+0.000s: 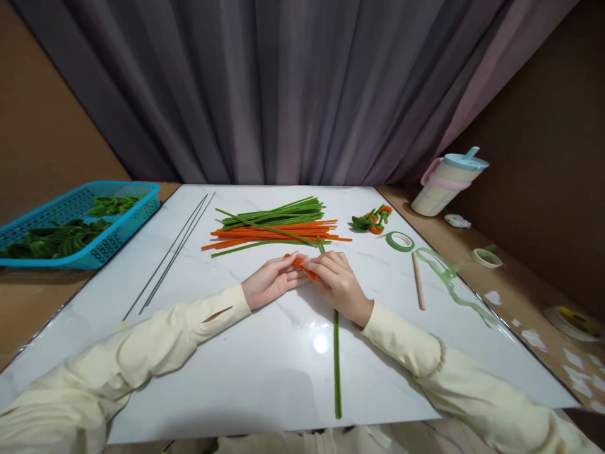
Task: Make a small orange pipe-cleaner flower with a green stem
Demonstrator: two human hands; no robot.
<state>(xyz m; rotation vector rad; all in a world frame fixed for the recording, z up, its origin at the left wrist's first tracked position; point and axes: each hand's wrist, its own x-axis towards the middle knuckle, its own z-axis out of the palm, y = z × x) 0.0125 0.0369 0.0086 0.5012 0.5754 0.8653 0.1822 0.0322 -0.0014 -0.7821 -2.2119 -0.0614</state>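
In front of me, an orange pipe-cleaner piece, bent into a small shape, is held between my two hands. My left hand has its thumb and fingers closed on the left end. My right hand pinches the other end, its fingertips partly covering the piece. A long green pipe cleaner passes at my right hand, showing above and below it; whether the hand grips it or it lies underneath, I cannot tell. Just beyond the hands lie piles of orange pipe cleaners and green pipe cleaners.
Several thin dark wires lie at left, near a blue basket of green looped pieces. At right are orange-and-green flower pieces, green tape, a wooden stick, loose ribbon and a tumbler.
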